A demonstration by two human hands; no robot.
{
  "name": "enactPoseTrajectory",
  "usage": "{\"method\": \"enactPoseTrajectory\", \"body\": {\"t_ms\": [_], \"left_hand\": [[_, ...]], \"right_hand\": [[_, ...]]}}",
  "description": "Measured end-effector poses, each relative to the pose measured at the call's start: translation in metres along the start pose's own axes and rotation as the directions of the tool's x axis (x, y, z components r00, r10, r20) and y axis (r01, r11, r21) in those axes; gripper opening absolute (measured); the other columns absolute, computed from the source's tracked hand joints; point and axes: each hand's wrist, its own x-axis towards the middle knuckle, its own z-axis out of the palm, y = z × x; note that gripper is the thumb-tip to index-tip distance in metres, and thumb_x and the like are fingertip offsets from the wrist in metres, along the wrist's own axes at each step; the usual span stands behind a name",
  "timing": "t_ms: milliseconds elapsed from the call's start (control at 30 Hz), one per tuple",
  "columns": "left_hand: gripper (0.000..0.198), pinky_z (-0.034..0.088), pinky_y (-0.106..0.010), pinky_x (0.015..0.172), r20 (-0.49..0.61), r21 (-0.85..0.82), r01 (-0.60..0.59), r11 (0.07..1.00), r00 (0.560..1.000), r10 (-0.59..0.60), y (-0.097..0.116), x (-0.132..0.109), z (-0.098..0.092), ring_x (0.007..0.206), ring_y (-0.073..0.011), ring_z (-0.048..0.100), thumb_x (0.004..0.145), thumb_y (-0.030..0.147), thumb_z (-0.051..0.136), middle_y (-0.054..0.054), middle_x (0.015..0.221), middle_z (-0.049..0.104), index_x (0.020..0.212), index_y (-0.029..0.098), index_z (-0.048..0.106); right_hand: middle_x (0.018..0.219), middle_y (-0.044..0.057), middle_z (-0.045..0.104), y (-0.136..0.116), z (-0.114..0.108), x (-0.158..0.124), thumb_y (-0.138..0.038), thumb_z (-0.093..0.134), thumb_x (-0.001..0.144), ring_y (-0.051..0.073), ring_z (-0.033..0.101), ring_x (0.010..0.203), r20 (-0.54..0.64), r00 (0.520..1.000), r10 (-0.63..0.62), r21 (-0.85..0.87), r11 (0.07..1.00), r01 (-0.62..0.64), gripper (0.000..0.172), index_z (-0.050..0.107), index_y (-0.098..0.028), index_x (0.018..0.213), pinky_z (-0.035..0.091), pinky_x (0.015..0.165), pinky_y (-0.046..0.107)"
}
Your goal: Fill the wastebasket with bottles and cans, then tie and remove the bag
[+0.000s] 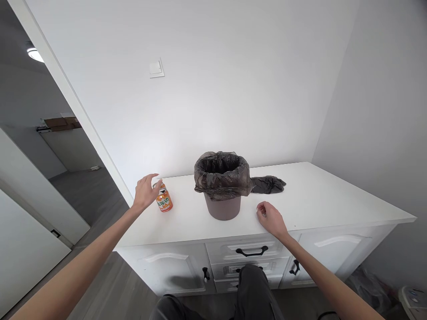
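Observation:
My left hand point(145, 191) hovers at the upper left of an orange drink can point(164, 201), thumb and fingers apart. The can stands upright on the white cabinet top. My thumb overlaps the can's upper edge in view; whether it touches, I cannot tell. My right hand point(271, 218) rests at the cabinet top's front part with its fingers curled in, and nothing shows in them. Between the hands stands a brownish trash bin point(224, 210), lined with a black plastic bag point(223, 180) folded over its rim. The bin's bottom inside is hidden.
A bunched black plastic bag point(268, 184) lies right of the bin on the white cabinet point(333, 195). Drawers with black handles point(252, 251) are below. A wall with a light switch point(156, 69) rises behind. A doorway opens at left.

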Motion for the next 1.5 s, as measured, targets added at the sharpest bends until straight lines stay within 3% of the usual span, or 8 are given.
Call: {"method": "enactPoseTrajectory", "body": {"t_ms": [300,467,867,1033,1133,1233,1367,1500], "left_hand": [[0.082,0.019,-0.069,0.123,0.217,0.218,-0.055,0.974,0.976,0.006,-0.037,-0.02,0.036,0.161,-0.0487,-0.001,0.095,0.071,0.043,-0.014,0.177,0.008,0.16,0.022,0.043],[0.075,0.015,-0.068,0.125,0.216,0.212,-0.106,0.971,0.975,0.059,-0.039,-0.027,0.046,0.161,-0.0466,-0.005,0.096,0.068,0.043,-0.01,0.177,0.011,0.156,0.024,0.05],[0.056,0.023,-0.067,0.125,0.167,0.166,-0.292,0.942,0.95,0.265,-0.023,-0.046,0.035,0.161,-0.0449,0.004,0.098,0.058,0.048,-0.015,0.171,0.028,0.135,0.021,0.067],[0.053,0.027,-0.065,0.123,0.235,0.136,-0.326,0.936,0.928,0.289,-0.013,-0.065,0.03,0.148,-0.042,0.039,0.097,0.054,0.05,-0.016,0.139,0.063,0.138,0.022,0.06],[0.052,0.039,-0.061,0.116,0.266,0.081,-0.354,0.932,0.908,0.322,-0.003,-0.078,0.02,0.128,-0.0382,0.059,0.099,0.053,0.047,-0.015,0.132,0.065,0.142,0.023,0.054],[0.052,0.049,-0.054,0.105,0.185,0.027,-0.366,0.93,0.916,0.355,0.014,-0.082,0.001,0.123,-0.0364,0.062,0.102,0.051,0.045,-0.015,0.14,0.061,0.147,0.025,0.048],[0.06,0.053,-0.048,0.099,-0.083,-0.071,-0.337,0.939,0.94,0.331,0.052,-0.066,-0.038,0.124,-0.033,0.062,0.101,0.053,0.052,-0.016,0.143,0.057,0.153,0.025,0.041],[0.068,0.051,-0.048,0.107,-0.36,-0.199,-0.356,0.913,0.893,0.27,0.107,-0.039,-0.079,0.127,-0.0304,0.06,0.094,0.05,0.068,-0.014,0.144,0.058,0.152,0.026,0.042]], "right_hand": [[0.094,0.005,0.067,-0.002,0.002,0.0,-0.029,0.045,0.088,0.022,0.063,0.087,-0.006,1.0,0.011,-0.032,0.999,-0.012,0.013,0.055,-0.023,0.095,0.045,0.075,0.034],[0.092,0.005,0.066,-0.003,0.003,0.0,-0.029,0.045,0.088,0.022,0.062,0.085,-0.009,1.0,0.014,-0.049,0.999,-0.015,0.013,0.055,-0.024,0.094,0.045,0.074,0.033],[0.092,0.005,0.066,0.0,0.004,0.0,-0.029,0.045,0.088,0.021,0.062,0.084,-0.008,1.0,0.006,-0.07,0.997,-0.007,0.014,0.056,-0.023,0.095,0.044,0.073,0.032],[0.092,0.004,0.066,0.001,0.003,-0.002,-0.029,0.045,0.088,0.021,0.062,0.084,-0.006,1.0,0.001,-0.067,0.998,-0.001,0.013,0.055,-0.023,0.095,0.044,0.072,0.032],[0.092,0.004,0.067,0.001,0.004,-0.003,-0.03,0.046,0.088,0.021,0.062,0.084,-0.008,1.0,-0.006,-0.063,0.998,0.005,0.013,0.056,-0.023,0.094,0.044,0.073,0.032],[0.092,0.005,0.067,0.001,0.004,-0.003,-0.03,0.046,0.088,0.022,0.063,0.085,-0.009,1.0,-0.013,-0.061,0.998,0.013,0.013,0.055,-0.024,0.094,0.044,0.073,0.032],[0.092,0.004,0.067,0.0,0.004,-0.003,-0.029,0.046,0.088,0.022,0.063,0.085,-0.009,1.0,-0.015,-0.058,0.998,0.015,0.012,0.055,-0.024,0.094,0.044,0.071,0.032],[0.093,0.005,0.067,0.001,0.005,-0.002,-0.029,0.046,0.088,0.022,0.063,0.085,-0.005,1.0,-0.008,-0.043,0.999,0.008,0.012,0.055,-0.024,0.094,0.045,0.072,0.032]]}}
